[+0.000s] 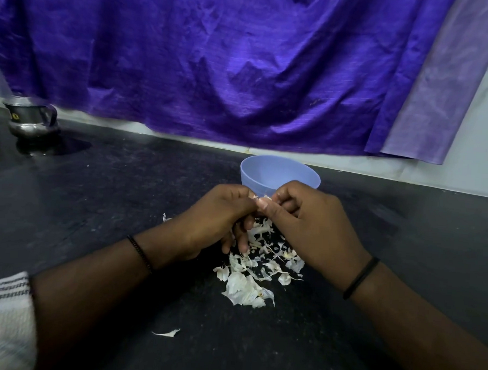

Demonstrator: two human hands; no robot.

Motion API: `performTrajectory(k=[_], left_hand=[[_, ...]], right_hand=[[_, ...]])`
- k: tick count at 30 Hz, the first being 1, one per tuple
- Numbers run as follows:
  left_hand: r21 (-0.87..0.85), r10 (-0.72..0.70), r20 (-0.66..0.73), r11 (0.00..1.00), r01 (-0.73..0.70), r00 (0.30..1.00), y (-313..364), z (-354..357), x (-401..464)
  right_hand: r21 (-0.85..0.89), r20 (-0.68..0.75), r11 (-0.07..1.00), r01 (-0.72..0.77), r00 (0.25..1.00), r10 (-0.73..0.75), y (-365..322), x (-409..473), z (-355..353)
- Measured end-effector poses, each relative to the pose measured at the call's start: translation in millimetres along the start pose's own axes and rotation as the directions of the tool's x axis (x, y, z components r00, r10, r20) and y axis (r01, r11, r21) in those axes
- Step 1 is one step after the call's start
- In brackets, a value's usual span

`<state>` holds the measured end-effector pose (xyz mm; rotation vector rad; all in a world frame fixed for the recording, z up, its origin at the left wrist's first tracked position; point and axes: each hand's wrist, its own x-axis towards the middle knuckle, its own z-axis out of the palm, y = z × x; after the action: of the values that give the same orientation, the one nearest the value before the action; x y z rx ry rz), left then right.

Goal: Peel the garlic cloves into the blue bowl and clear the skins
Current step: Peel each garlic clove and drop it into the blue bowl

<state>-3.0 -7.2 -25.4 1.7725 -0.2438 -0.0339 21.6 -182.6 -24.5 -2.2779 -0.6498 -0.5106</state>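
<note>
Reading left to right, with the blue bowl (280, 172) as landmark: a steel jug (32, 123) is standing far to the bowl's left by the purple cloth (215, 64); a striped towel (3, 313) is lying far left and nearer the viewer. Just in front of the bowl, the left hand (212, 220) is pinching a garlic clove (260, 199) between thumb and curled fingers, while the right hand (311, 225) is gripping the same clove from the other side, its thumb pressing at the skin. Little of the clove is showing. Loose skins (256, 273) are piling on the dark counter (94, 205) nearer than the bowl, below the hands. To peel well, one hand should probably be holding the clove steady while the other thumbnail is lifting skin, dropping it onto the pile and keeping the bowl for cloves alone.
</note>
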Motion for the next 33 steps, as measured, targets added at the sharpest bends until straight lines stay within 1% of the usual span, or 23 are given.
performTrajectory(k=[3, 11, 15, 17, 19, 21, 22, 24, 27, 28, 31, 33], left_hand=[[0.011, -0.007, 0.016, 1.000, 0.007, 1.000, -0.5, 0.3, -0.5], [-0.022, 0.011, 0.054, 1.000, -0.010, 0.998, 0.5, 0.5, -1.8], [-0.004, 0.026, 0.096, 1.000, -0.026, 0.995, 0.1, -0.5, -1.8], [-0.001, 0.019, 0.116, 1.000, -0.019, 0.993, 0.7, -3.6, -0.7], [-0.001, 0.014, 0.135, 1.000, -0.014, 0.991, 1.1, -6.4, -0.1], [-0.001, 0.012, 0.154, 1.000, -0.012, 0.988, 0.9, -8.8, -0.4], [0.001, 0.013, 0.165, 1.000, -0.013, 0.986, 0.8, -9.8, -0.8], [0.012, 0.017, 0.192, 1.000, -0.019, 0.981, 0.2, -11.7, -0.3], [0.036, 0.012, 0.243, 0.999, -0.022, 0.970, -0.4, -16.3, 1.1], [0.046, 0.006, 0.268, 0.999, -0.019, 0.963, -0.6, -18.6, 1.2], [0.105, -0.034, 0.346, 0.994, -0.003, 0.938, -0.6, -25.7, 0.3], [0.117, -0.045, 0.349, 0.993, 0.004, 0.936, -1.1, -28.0, 0.0]], right_hand=[[0.043, 0.045, 0.999, 0.005, 0.999, -0.007, 3.5, -0.7, 4.2], [0.086, -0.009, 0.992, 0.096, 0.995, -0.096, 6.5, -1.8, 6.3], [0.083, 0.006, 0.982, 0.169, 0.985, -0.170, 6.8, -0.8, 5.0], [0.017, 0.004, 0.973, 0.228, 0.974, -0.229, 8.5, 0.7, 3.3], [-0.126, 0.009, 0.951, 0.283, 0.959, -0.285, 9.4, 2.1, 2.0], [-0.236, 0.014, 0.926, 0.294, 0.954, -0.300, 8.5, 2.1, 0.8], [-0.262, 0.014, 0.920, 0.293, 0.954, -0.300, 7.5, 1.8, 0.1], [-0.248, 0.023, 0.925, 0.288, 0.956, -0.291, 6.8, 1.7, -0.3], [-0.128, 0.058, 0.949, 0.287, 0.958, -0.281, 9.4, 3.5, 0.3], [-0.119, 0.070, 0.950, 0.289, 0.957, -0.282, 10.7, 4.4, -0.4], [-0.217, 0.045, 0.931, 0.293, 0.956, -0.290, 17.3, 10.0, -8.9], [-0.204, 0.029, 0.938, 0.281, 0.959, -0.281, 19.9, 13.3, -15.8]])
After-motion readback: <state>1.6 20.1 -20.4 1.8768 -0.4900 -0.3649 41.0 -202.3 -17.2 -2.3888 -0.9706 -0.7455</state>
